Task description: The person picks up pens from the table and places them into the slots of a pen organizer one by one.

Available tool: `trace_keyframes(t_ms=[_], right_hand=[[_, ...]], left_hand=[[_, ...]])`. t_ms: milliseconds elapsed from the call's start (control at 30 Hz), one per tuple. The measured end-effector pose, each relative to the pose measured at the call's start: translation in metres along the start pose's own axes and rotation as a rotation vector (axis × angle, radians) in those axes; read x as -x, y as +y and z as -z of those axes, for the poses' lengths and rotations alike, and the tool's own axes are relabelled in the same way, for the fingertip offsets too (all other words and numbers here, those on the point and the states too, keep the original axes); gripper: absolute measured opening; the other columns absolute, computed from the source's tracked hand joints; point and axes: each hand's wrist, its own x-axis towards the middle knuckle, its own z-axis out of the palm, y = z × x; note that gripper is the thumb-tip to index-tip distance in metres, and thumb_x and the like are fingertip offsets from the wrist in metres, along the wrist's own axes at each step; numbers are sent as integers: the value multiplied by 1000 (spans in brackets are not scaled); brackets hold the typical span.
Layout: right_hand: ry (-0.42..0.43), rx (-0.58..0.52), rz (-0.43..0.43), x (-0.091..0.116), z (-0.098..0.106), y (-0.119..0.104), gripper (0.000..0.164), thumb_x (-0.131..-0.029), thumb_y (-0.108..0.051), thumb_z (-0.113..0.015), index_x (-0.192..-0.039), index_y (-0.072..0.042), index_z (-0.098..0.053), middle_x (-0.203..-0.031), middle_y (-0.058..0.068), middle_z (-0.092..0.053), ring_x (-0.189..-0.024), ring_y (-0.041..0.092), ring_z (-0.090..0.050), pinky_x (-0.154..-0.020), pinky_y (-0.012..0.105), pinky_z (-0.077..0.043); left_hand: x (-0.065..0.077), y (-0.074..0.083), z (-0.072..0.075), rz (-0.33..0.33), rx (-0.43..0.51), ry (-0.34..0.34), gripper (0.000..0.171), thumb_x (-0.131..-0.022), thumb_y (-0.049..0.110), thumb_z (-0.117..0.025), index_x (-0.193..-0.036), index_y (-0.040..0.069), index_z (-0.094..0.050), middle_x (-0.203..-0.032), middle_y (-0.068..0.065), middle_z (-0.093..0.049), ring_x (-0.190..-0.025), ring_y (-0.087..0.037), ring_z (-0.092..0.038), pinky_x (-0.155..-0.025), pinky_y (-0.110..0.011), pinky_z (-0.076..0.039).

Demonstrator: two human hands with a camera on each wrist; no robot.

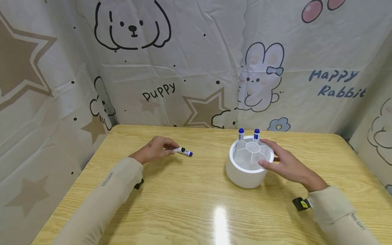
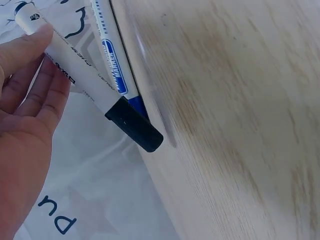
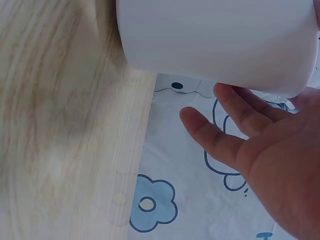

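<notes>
My left hand [image 1: 155, 149] pinches a white marker with a black cap [image 2: 82, 67] between thumb and fingers, low over the table. Just beyond it a second white marker, with a blue cap [image 2: 112, 55], lies on the wood; the held marker partly covers it in the head view. A round white pen holder [image 1: 245, 177] with several compartments around a central ring stands to the right. Two blue-capped markers [image 1: 256, 135] are upright in its rear compartments. My right hand [image 1: 286, 165] grips the holder's right side, thumb over the rim and fingers against the outer wall.
The light wooden table [image 1: 183, 204] reaches back to a printed cloth [image 1: 196, 68] with cartoon animals and stars, which also hangs at both sides. A small black device [image 1: 301, 204] sits at the right wrist. Bright light reflects off the table's front.
</notes>
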Motion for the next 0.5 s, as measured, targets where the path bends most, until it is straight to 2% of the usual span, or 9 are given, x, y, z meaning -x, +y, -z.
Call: trace_keyframes(t_ms=[200, 500], right_hand=[[2, 8, -7, -1, -1, -1, 77, -96, -29, -68, -154, 0, -26, -152, 27, -35, -126, 49, -49, -96, 61, -49], [3, 1, -5, 1, 0, -2, 76, -97, -28, -67, -154, -1, -26, -150, 27, -37, -127, 50, -49, -96, 61, -50]], left_hand=[[0, 6, 0, -5, 67, 49, 17, -90, 2, -73, -107, 0, -74, -100, -9, -73, -88, -19, -67, -80, -40, -58], [-2, 9, 0, -36, 163, 80, 22, -91, 3, -72, -113, 1, -73, -107, -10, -72, -95, -22, -68, -88, -43, -57]])
